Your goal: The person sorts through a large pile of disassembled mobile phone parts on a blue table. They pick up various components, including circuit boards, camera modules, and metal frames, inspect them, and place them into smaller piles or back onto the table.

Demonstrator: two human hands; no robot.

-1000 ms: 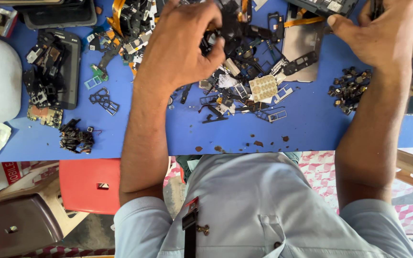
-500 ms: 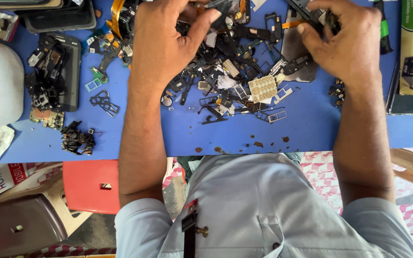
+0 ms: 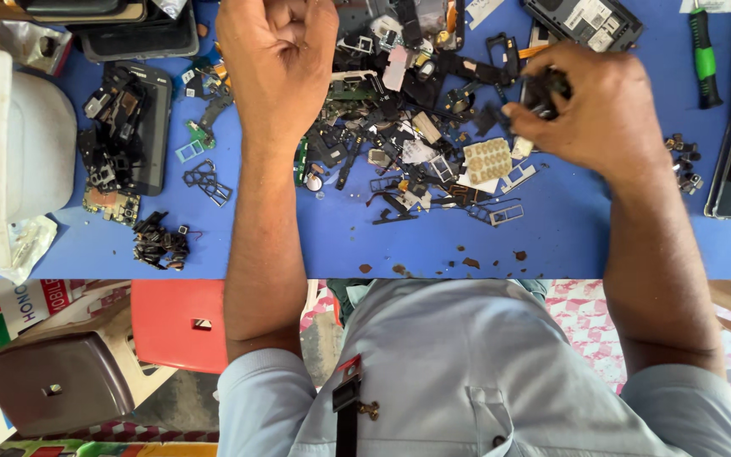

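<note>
- Blue tabletop point(image 3: 552, 245) carries our heap of phone scraps point(image 3: 408, 144).
- Our right hand point(image 3: 594, 110) pinches a small black part point(image 3: 543, 89) just above the heap.
- Our left hand point(image 3: 277, 59) is curled shut; contents hidden.
- Loose scraps near the edge could scatter off if our forearms sweep them.

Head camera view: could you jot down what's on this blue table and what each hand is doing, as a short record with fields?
surface: blue table
middle: heap of small black and metal phone parts
left hand: closed in a fist over the heap; whether it holds anything is hidden
right hand: fingers closed on a small black part
far left: dark opened phone body filled with parts
far right: green-handled screwdriver
</note>
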